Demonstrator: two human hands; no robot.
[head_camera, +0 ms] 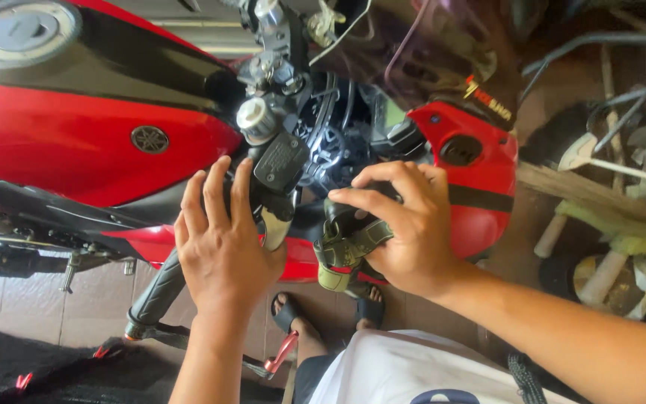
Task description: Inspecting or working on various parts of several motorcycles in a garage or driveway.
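Beside the red tank's round emblem (149,139), left hand (222,239) gripping handlebar (162,284), right hand (405,224) gripping olive glove (345,251).

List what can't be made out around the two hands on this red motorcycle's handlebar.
- Head view: the left hand covers the bar beside the handlebar grip, so what its fingers touch is hidden.
- The right hand hides most of the olive and black part; its kind is unclear.
- The red fuel tank is cut off by the left edge.
- The clutter at right is too jumbled to identify.
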